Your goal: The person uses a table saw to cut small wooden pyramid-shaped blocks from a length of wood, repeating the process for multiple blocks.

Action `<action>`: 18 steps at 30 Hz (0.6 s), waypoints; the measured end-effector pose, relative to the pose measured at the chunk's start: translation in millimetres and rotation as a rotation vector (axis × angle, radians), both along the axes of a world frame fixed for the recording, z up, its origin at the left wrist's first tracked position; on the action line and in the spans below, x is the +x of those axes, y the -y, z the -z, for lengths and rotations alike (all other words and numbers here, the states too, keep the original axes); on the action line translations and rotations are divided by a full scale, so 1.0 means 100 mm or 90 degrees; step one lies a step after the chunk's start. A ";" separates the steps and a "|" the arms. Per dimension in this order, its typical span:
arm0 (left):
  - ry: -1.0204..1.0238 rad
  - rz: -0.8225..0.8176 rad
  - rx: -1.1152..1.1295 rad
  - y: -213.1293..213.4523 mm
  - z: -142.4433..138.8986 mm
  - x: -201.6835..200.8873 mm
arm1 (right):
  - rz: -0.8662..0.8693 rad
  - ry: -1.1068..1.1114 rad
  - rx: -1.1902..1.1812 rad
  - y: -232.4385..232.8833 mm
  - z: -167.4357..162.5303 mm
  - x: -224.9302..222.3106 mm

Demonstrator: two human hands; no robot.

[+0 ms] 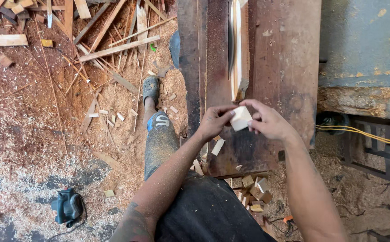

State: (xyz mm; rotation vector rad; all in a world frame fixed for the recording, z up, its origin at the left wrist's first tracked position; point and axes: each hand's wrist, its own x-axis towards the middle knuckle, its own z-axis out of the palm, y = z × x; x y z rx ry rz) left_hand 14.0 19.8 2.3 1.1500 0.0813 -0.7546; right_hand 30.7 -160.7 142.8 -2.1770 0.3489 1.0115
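Lying on the sawdust floor at the far left is a green power tool [67,207], and above it a heap of wood strips [107,42]. Next comes the left hand [214,122], its fingers closed on the left side of a small pale wood block [240,118]. The right hand [269,122] grips the block's right side. Both hold it just above the dark saw table [289,58], near the blade [231,45] and a pale wooden fence [238,49].

Pale wooden block [240,118], reddish-brown saw table [284,67], green power tool [67,207].
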 end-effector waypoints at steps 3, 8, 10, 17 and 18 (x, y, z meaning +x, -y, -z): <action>0.075 -0.218 0.354 0.13 -0.02 -0.06 | 0.002 0.174 -0.096 -0.13 0.25 0.14; 0.134 -0.086 0.280 0.41 -0.10 -0.20 | -0.065 0.271 -0.283 -0.36 0.56 0.24; 0.134 -0.052 0.266 0.47 -0.09 -0.19 | -0.057 0.298 -0.304 -0.41 0.61 0.26; 0.135 -0.040 0.268 0.53 0.01 0.13 | -0.028 0.341 -0.299 -0.43 0.72 0.56; 0.137 -0.051 0.265 0.53 0.00 0.17 | -0.028 0.342 -0.299 -0.43 0.74 0.61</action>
